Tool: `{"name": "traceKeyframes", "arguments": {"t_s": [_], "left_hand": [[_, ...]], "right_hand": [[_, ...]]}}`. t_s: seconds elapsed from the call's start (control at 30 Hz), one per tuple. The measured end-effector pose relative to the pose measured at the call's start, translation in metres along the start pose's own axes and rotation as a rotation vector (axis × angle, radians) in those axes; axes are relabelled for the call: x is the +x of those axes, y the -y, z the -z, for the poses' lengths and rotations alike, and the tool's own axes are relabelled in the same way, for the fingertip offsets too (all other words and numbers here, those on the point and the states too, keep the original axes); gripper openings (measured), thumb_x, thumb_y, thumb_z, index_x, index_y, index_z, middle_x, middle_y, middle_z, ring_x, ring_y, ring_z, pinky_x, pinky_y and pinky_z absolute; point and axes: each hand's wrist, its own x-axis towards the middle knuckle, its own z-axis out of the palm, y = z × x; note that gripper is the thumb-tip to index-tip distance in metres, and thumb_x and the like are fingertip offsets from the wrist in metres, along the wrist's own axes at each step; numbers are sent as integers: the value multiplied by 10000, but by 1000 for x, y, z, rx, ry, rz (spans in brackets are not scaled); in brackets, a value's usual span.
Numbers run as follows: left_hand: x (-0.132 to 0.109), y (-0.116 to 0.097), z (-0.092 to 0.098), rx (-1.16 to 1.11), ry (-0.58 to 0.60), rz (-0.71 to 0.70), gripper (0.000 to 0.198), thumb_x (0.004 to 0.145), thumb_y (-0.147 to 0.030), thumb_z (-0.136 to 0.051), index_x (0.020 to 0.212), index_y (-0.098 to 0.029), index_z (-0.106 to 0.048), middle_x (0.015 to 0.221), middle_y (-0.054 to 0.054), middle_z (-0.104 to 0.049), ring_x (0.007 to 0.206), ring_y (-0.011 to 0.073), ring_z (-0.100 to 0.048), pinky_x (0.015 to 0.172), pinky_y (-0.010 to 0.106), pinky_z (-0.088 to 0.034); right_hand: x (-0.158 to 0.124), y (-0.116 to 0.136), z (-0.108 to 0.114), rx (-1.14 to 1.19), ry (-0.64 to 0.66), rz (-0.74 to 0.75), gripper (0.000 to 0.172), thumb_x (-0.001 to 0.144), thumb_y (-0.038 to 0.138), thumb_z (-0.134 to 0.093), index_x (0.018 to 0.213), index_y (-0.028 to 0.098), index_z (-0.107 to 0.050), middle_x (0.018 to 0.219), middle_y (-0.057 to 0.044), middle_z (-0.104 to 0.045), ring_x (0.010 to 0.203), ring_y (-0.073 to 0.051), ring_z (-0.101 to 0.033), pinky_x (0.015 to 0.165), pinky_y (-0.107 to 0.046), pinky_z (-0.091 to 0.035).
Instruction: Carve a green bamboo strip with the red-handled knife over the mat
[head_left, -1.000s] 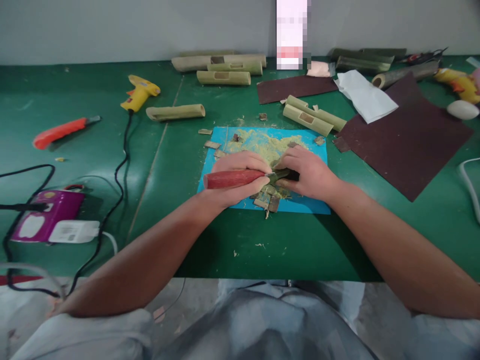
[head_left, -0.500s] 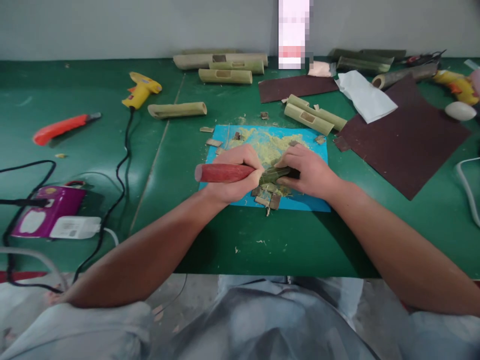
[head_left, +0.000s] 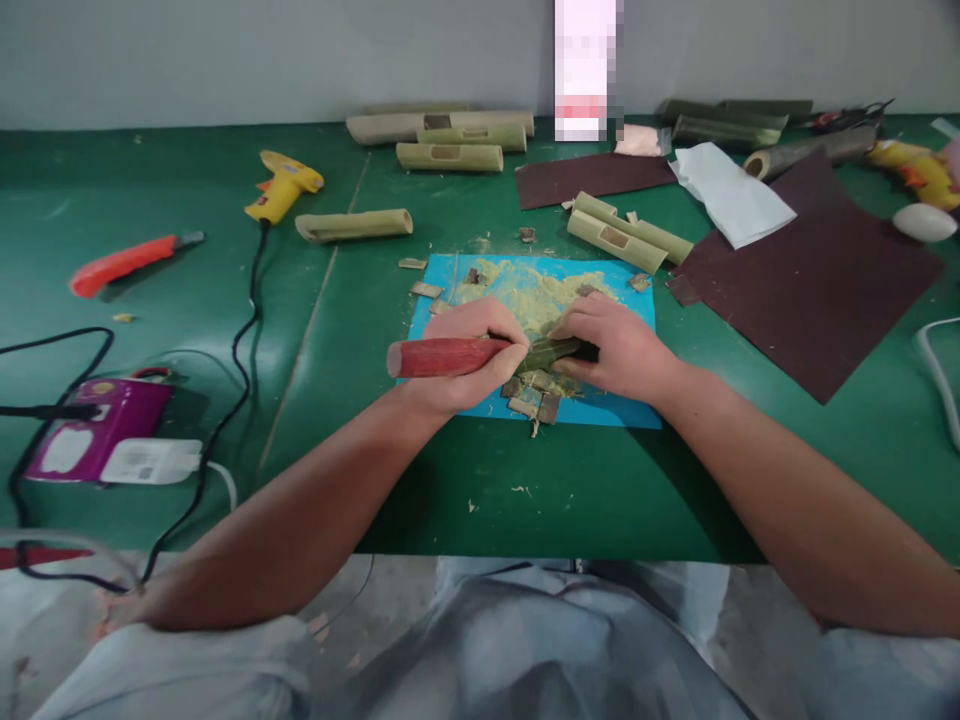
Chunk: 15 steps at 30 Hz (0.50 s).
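Observation:
My left hand (head_left: 476, 345) is closed around a tool with a thick red wooden handle (head_left: 442, 357); its working end is hidden by my fingers and the bamboo. A green bamboo piece (head_left: 551, 352) is gripped in my right hand (head_left: 611, 345), its far end tucked under the palm. The two hands almost meet over a blue mat (head_left: 630, 412). Pale shavings (head_left: 536, 295) cover much of that mat. Small cut bamboo chips (head_left: 536, 402) lie just below the bamboo piece.
Several bamboo tubes with cut openings (head_left: 450, 158) lie at the back. At left are a yellow glue gun (head_left: 281, 188), an orange utility knife (head_left: 127, 265) and a purple box (head_left: 97, 430) with cords. Brown sheets (head_left: 817, 290) and white paper (head_left: 731, 195) lie right.
The whole view has shifted slightly downward. Both hands keep their grips at nearly the same spot, and the red handle looks slightly less raised toward the left.

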Motion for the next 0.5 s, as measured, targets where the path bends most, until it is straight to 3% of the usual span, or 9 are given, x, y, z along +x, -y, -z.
{"name": "traceKeyframes", "arguments": {"t_s": [0.17, 0.5], "left_hand": [[2, 2, -4, -55, -25, -28, 116, 842, -264, -632, 738, -261, -682, 810, 7, -741, 787, 212, -710, 756, 386, -589], [1, 10, -9, -147, -64, -82, 136, 836, -231, -651, 704, -266, -648, 761, 2, -720, 694, 196, -680, 658, 384, -553]], "right_hand": [[0, 0, -1, 1, -5, 0, 178, 888, 371, -694, 989, 229, -661, 989, -82, -694, 950, -270, -593, 858, -449, -444], [-1, -1, -1, 8, 2, -20, 178, 885, 377, -705, 981, 235, -656, 984, -78, -698, 955, -273, -600, 868, -451, -442]]}}
